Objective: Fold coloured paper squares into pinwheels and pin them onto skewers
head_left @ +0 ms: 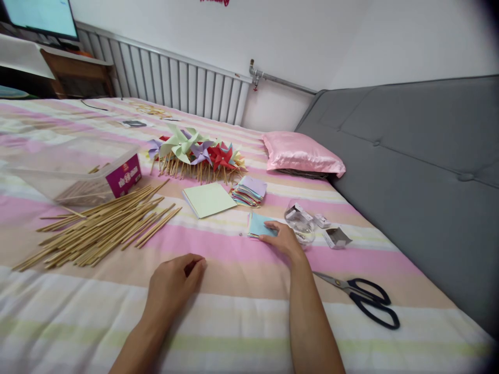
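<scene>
My right hand (284,238) reaches forward and its fingers rest on a small stack of light blue paper squares (258,224) lying on the striped bed sheet. My left hand (174,283) rests on the sheet nearer to me, fingers loosely curled, holding nothing. A pile of wooden sticks (101,226) lies to the left. A light green paper sheet (208,199) and a stack of coloured paper squares (249,190) lie beyond the hands. Finished paper pinwheels (197,150) on sticks are heaped further back.
Black-handled scissors (364,297) lie to the right of my right arm. A clear plastic cup (300,224) and small packets (335,236) sit beside the blue paper. A clear box with a purple label (78,174) stands left. A pink pillow (302,153) and grey headboard (421,156) lie right.
</scene>
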The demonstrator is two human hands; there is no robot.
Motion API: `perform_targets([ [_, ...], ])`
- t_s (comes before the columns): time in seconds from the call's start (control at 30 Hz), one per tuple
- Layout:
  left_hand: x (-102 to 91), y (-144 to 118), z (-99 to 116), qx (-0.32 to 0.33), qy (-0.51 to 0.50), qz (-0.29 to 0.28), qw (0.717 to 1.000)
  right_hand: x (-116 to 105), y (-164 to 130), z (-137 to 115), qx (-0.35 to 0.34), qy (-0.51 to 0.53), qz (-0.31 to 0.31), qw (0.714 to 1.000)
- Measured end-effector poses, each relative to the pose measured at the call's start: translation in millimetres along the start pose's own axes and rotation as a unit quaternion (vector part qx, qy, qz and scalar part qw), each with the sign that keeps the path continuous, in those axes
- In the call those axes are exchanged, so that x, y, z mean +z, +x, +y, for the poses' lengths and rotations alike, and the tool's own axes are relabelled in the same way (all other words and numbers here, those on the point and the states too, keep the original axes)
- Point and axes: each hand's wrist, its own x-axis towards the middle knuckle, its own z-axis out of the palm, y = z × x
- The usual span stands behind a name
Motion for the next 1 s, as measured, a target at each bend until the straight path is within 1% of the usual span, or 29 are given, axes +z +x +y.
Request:
perform_targets([
  [0.17, -0.2, -0.1, 0.7, -0.004, 0.012, 0.0, 1.0, -1.3, 0.1, 0.4, -0.009, -0.016, -0.005, 1.0],
  [0.4, -0.5, -0.6, 0.1, 0.004, 0.002, 0.001, 1.0, -2.1, -0.8, 1.5, -0.024, -0.023, -0.022, 0.999],
  [0.7, -0.7, -0.9, -0.1, 0.001, -0.001, 0.002, 1.0, -2.5, 0.0, 4.8, -0.021, -0.026, -0.033, 0.999],
  [1.0, 0.4, 0.0, -1.5, -0.006, 0.002, -0.001, 1.0, -5.6, -4.6, -5.7, -0.021, -0.04, -0.036, 0.998],
])
